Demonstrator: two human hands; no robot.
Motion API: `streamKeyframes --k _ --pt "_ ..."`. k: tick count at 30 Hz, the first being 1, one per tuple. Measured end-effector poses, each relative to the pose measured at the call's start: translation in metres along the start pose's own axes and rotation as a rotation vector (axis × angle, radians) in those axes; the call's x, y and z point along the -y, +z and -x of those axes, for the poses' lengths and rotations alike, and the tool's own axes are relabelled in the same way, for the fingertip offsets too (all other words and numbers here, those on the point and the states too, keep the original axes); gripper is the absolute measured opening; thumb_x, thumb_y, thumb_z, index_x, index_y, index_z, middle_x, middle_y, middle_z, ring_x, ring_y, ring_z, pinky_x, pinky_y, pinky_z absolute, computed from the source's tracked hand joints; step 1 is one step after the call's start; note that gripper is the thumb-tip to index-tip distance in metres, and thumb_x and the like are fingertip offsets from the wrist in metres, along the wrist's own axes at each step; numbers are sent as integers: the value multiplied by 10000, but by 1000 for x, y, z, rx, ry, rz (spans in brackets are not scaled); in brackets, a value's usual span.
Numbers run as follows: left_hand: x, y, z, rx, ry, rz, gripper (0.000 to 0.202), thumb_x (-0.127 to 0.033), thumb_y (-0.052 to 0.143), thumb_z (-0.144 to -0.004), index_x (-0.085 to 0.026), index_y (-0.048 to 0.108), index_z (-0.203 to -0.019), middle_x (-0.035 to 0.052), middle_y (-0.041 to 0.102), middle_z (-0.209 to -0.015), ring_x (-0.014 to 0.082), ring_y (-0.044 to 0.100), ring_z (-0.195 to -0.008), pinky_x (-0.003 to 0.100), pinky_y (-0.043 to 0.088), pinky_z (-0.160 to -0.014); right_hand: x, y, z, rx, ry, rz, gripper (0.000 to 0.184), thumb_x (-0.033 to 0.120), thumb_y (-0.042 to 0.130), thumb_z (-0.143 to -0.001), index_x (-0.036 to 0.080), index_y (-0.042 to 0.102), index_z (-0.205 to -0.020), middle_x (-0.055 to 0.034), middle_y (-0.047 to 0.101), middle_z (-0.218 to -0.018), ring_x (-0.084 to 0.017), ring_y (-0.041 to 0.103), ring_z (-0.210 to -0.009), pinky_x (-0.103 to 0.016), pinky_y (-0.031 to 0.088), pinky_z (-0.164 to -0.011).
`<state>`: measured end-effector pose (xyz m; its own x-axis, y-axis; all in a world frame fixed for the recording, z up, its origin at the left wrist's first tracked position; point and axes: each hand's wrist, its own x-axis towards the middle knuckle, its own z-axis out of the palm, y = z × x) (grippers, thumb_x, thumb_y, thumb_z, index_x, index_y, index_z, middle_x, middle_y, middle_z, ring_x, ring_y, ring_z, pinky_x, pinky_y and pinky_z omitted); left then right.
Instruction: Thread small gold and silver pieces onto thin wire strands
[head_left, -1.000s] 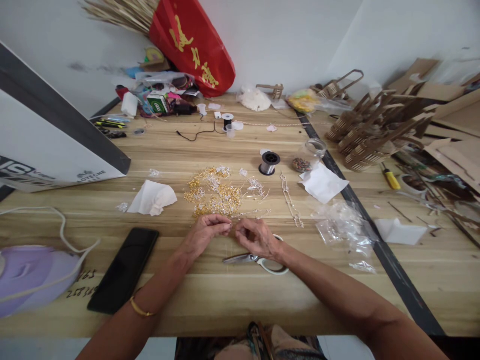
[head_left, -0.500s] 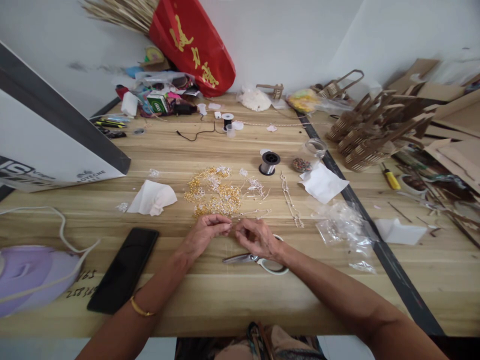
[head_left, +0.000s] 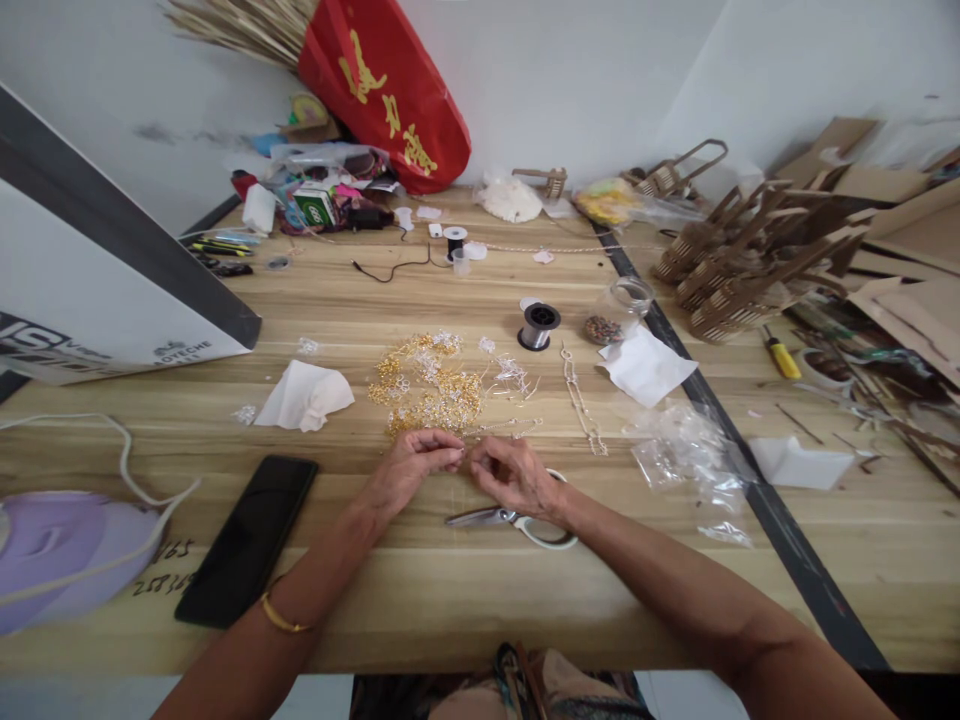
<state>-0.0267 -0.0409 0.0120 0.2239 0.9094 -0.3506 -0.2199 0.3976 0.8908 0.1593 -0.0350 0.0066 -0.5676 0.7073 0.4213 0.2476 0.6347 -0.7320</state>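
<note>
My left hand is closed in a pinch, its fingertips pointing right; what it grips is too small to make out. Facing it a short gap away, my right hand is curled with thumb and forefinger together, also around something I cannot make out. Just beyond both hands lies a heap of gold and clear beads. A thin beaded strand stretches out beyond my right fingers. Scissors with white handles lie partly under my right wrist. Another beaded chain rests to the right.
A wire spool and a clear jar of beads stand behind the heap. On the left are a phone, a white paper and a purple object. Plastic bags lie right; small woven baskets stand farther back.
</note>
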Motion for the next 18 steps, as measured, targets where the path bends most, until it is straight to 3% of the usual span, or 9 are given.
streamKeyframes --k 11,18 --pt "1 -1 0 2 1 -13 224 -240 816 -544 -132 713 -711 19 676 -643 127 588 -615 268 456 -664 2 -1 -1 7 2 -10 67 141 486 -813 165 524 -763 23 520 -603 -70 431 -489 -170 348 -466" --pt "3 -2 -1 60 8 -40 193 -225 803 -562 -135 718 -710 15 668 -640 120 572 -614 249 447 -639 -2 1 1 7 19 -18 73 165 500 -843 156 549 -790 8 562 -632 -73 459 -511 -172 362 -478"
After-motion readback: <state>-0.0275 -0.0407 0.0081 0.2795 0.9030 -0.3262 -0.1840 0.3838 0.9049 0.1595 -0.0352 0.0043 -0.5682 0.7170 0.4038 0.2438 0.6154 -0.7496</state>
